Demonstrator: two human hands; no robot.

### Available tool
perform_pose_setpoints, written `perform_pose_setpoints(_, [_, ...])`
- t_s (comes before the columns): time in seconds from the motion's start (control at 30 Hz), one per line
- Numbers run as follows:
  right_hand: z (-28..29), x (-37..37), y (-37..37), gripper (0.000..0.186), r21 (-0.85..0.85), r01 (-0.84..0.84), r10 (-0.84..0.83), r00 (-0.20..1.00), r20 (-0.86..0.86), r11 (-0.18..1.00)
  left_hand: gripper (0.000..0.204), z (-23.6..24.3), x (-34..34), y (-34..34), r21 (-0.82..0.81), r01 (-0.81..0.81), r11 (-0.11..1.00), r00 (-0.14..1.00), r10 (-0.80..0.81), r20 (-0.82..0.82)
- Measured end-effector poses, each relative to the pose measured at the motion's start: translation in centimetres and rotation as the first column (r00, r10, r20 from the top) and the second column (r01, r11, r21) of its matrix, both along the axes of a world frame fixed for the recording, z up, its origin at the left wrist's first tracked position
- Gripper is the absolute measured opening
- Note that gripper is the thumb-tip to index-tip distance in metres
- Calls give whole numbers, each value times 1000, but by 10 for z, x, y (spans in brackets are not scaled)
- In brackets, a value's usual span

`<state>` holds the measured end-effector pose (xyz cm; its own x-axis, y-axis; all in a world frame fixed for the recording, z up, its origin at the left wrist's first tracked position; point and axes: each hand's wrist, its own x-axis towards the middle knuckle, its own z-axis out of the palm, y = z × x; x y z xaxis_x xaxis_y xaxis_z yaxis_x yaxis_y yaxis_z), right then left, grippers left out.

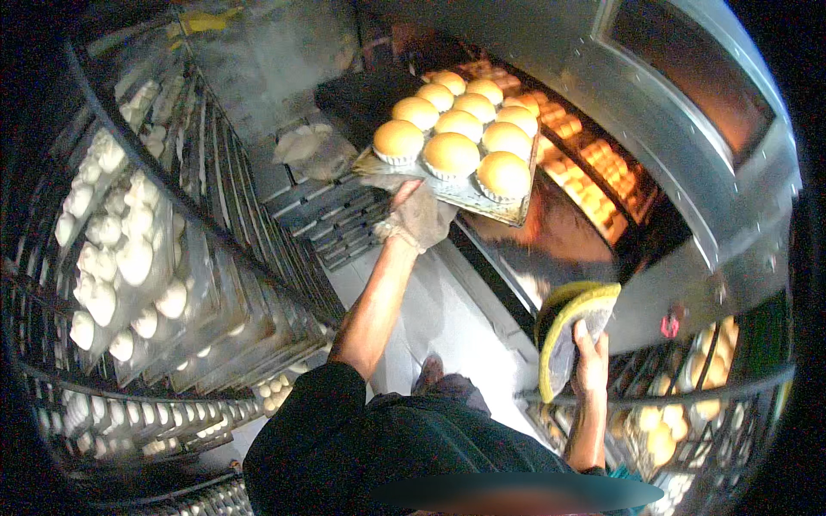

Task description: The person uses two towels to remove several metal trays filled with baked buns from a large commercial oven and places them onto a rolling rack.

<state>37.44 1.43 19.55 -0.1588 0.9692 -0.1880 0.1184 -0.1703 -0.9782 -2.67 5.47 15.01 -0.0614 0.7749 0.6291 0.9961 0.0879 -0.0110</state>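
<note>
Close by the glowing oven [632, 107], a worker's left hand [409, 198] clamps the near edge of a metal tray [483, 203] of golden buns [452, 155] through a cloth [430, 224], while the right hand [590, 365], thumb pressed down, pinches a curved, yellow-edged pad [562, 346]; racked pale rounds [134, 261] fill the worker's left.

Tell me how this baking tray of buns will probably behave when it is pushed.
The baking tray is probably stiff; it looks straight under the buns. It may tip, since the left hand grips one side. The buns might slide, standing in separate pleated cups.
</note>
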Motion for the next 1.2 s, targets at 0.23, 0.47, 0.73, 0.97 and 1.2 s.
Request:
perform_pose_setpoints(0.23, [-28,30,-60,61,-127,-117,69,942,-327,985,24,-9,79,-175,499,-39,866,-927,-218,306])
perform_pose_setpoints(0.47, [-33,34,-110,47,-257,-275,-43,601,-798,927,19,3,161,-338,405,-6,914,-845,-221,486])
perform_pose_setpoints(0.73, [-55,148,-195,35,-192,-227,20,694,-720,955,13,5,286,-425,269,-84,959,-731,-243,638])
perform_pose_setpoints(0.97, [-76,246,-242,38,-219,-181,-40,677,-735,959,18,-20,358,-465,119,-56,991,-712,-124,692])
perform_pose_setpoints(1.2, [-88,336,-304,45,-290,88,-276,650,-708,953,15,-35,421,-478,92,340,936,-674,174,718])
